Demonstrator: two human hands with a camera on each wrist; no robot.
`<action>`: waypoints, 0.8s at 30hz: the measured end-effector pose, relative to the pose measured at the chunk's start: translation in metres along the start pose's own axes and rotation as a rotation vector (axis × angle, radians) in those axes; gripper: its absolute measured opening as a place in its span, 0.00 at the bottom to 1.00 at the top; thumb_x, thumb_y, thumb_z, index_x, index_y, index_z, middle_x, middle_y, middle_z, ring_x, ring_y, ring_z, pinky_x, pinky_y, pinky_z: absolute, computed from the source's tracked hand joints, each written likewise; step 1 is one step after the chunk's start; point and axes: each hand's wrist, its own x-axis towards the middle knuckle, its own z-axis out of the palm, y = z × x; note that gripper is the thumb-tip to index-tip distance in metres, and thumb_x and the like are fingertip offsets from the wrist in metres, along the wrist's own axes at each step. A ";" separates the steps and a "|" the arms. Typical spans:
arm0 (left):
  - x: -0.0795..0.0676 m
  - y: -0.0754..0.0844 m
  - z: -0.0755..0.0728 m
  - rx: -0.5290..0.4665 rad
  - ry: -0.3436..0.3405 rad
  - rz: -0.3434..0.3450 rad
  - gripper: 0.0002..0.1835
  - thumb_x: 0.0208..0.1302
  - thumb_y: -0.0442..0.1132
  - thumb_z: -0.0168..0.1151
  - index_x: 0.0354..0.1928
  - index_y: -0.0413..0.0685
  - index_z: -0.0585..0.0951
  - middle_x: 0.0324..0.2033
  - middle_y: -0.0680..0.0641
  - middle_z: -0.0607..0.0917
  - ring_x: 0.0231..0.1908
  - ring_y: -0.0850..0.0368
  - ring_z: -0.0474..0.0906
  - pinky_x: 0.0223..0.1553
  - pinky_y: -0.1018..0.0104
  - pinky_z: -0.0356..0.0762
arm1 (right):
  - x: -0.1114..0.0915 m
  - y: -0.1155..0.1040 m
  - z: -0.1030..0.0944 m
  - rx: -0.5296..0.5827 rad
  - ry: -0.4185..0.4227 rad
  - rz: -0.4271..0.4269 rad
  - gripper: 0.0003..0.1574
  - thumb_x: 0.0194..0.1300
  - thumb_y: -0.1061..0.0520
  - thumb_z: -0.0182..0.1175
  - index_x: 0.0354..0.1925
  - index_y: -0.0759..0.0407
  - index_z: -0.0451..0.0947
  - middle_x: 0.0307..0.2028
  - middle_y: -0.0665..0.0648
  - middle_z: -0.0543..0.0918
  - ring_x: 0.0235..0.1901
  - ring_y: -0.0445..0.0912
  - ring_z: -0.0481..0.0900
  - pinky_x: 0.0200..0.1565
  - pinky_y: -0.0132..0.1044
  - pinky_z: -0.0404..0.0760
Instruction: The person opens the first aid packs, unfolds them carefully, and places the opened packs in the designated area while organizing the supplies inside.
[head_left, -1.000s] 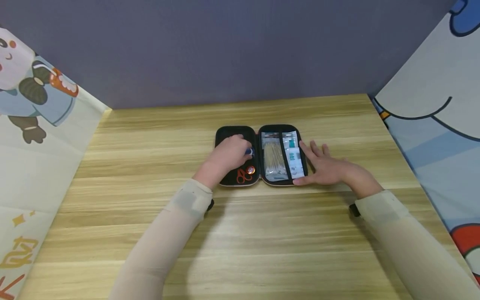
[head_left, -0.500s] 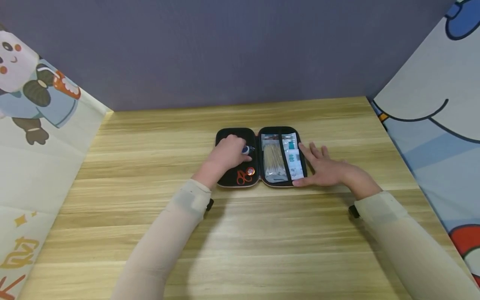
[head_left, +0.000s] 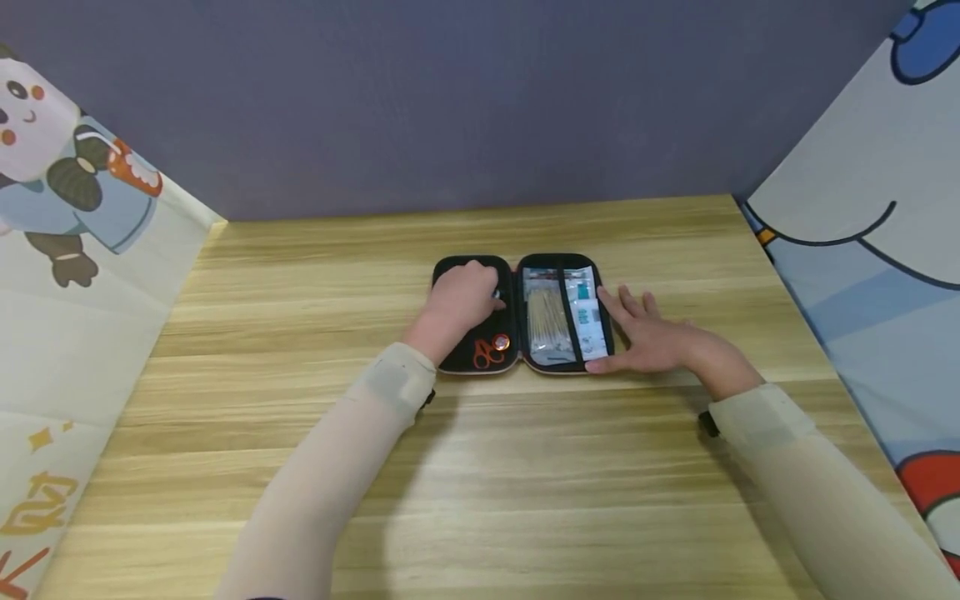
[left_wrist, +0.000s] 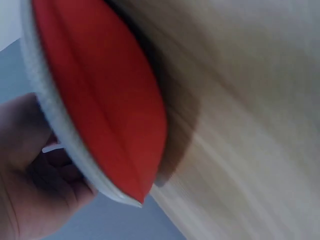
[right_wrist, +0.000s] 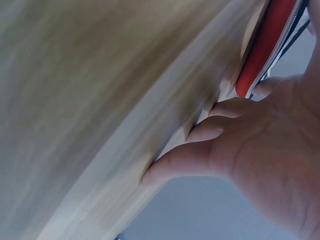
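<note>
An unzipped first-aid case (head_left: 517,367) lies flat on the wooden table, black inside and red outside. Over its left half is my left hand (head_left: 459,296), fingers curled around a small blue-and-white item (head_left: 497,293); most of that item is hidden. Orange-handled scissors (head_left: 483,356) and a small round shiny red thing (head_left: 501,342) lie just below that hand. The case's right half holds a bag of cotton swabs (head_left: 547,321) and white packets (head_left: 588,321) under a black strap. My right hand (head_left: 652,337) is spread out, thumb and index finger touching the case's right edge.
The wooden table (head_left: 570,483) extends around the case. A grey-purple panel (head_left: 480,108) stands at the back. Cartoon-printed walls rise at the left (head_left: 112,317) and right (head_left: 847,275).
My left hand has shifted slightly, leftward first, then up and over the small blue-and-white item, which now shows less. The right hand and the case have stayed in place.
</note>
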 end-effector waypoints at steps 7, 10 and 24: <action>0.006 -0.009 -0.002 0.072 -0.062 0.006 0.27 0.72 0.65 0.63 0.54 0.49 0.87 0.44 0.46 0.91 0.42 0.50 0.89 0.45 0.52 0.89 | 0.001 0.000 0.001 0.001 -0.005 0.001 0.86 0.57 0.15 0.65 0.86 0.45 0.21 0.84 0.71 0.23 0.79 0.80 0.21 0.59 0.96 0.34; 0.005 -0.017 -0.008 0.054 -0.099 0.020 0.34 0.68 0.63 0.69 0.66 0.49 0.80 0.57 0.43 0.87 0.55 0.46 0.86 0.56 0.47 0.86 | 0.002 -0.001 0.000 -0.003 -0.003 0.000 0.86 0.57 0.15 0.65 0.86 0.44 0.20 0.84 0.71 0.23 0.79 0.80 0.21 0.58 0.96 0.33; 0.010 -0.041 0.001 -0.005 -0.086 0.149 0.26 0.74 0.60 0.65 0.66 0.54 0.78 0.66 0.41 0.83 0.64 0.41 0.82 0.64 0.41 0.81 | 0.001 0.002 0.000 -0.001 -0.006 0.008 0.86 0.57 0.15 0.65 0.86 0.44 0.20 0.84 0.71 0.24 0.80 0.80 0.22 0.59 0.96 0.34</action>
